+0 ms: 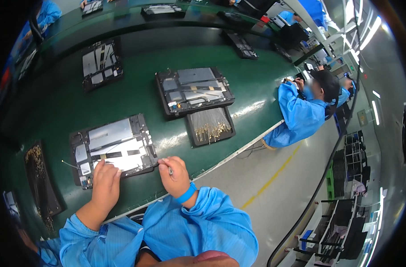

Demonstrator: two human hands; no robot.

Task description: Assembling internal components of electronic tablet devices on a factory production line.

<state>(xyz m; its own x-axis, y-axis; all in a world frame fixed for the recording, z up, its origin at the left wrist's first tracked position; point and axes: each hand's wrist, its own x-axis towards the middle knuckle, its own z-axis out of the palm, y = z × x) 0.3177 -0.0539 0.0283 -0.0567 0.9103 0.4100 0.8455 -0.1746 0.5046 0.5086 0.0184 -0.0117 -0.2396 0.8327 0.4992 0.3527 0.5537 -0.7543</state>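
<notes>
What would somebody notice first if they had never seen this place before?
Probably the opened tablet lying on the green table close in front, its silver insides showing, with the left hand pressing on its near edge and the right hand pinching a small tool at its right corner. Next, the second opened tablet farther up the table, with a dark tray of thin gold-tipped parts beside it. At the right, a person in a blue coat works at the table's edge.
</notes>
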